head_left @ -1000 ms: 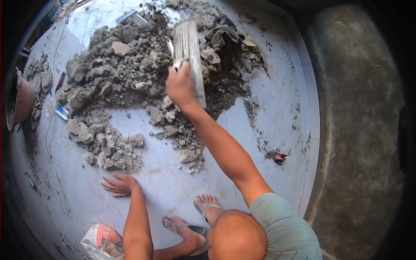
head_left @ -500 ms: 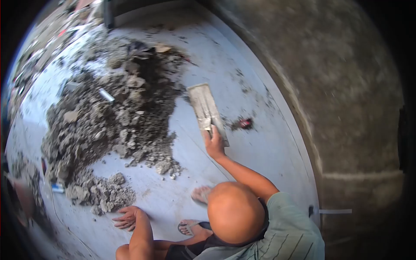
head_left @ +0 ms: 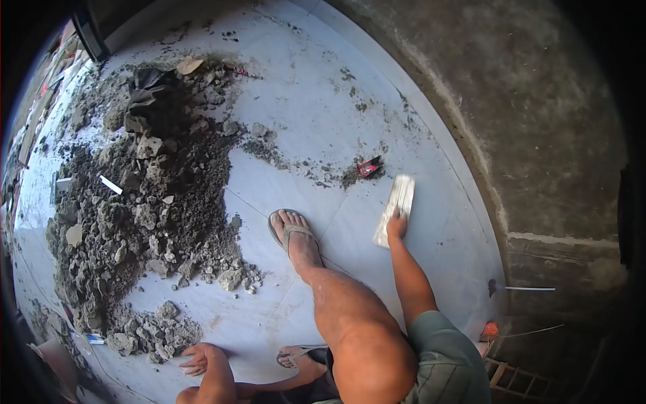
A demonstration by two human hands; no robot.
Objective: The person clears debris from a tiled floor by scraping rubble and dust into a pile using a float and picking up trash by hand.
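Note:
In my right hand (head_left: pixel 398 225) is a flat rectangular plastering trowel (head_left: pixel 401 195), pale with dried residue, the fingers closed round its grip. It is at the floor, just below a small red wrapper-like thing (head_left: pixel 369 167) with crumbs of dirt about it. My left hand (head_left: pixel 196 359) has its fingers spread low by the floor, beside the near edge of a large heap of grey rubble (head_left: pixel 155 215). Nothing shows in that hand. My sandalled foot (head_left: pixel 296 236) stands on the white tiles between the heap and the trowel.
A black crumpled sheet (head_left: pixel 147 89) and a tan flat piece (head_left: pixel 189 65) lie at the heap's far end. White strips (head_left: pixel 111 185) stick out of it. Loose dirt streaks the tiled floor (head_left: pixel 282 87). Rough dark concrete (head_left: pixel 558 148) borders it on the right, with a ladder-like frame (head_left: pixel 518 380) below.
My right hand has carried the trowel to the right and slightly nearer me, turning it. One foot has stepped forward and the knee has shifted. The left hand stays by the rubble. The view has shifted.

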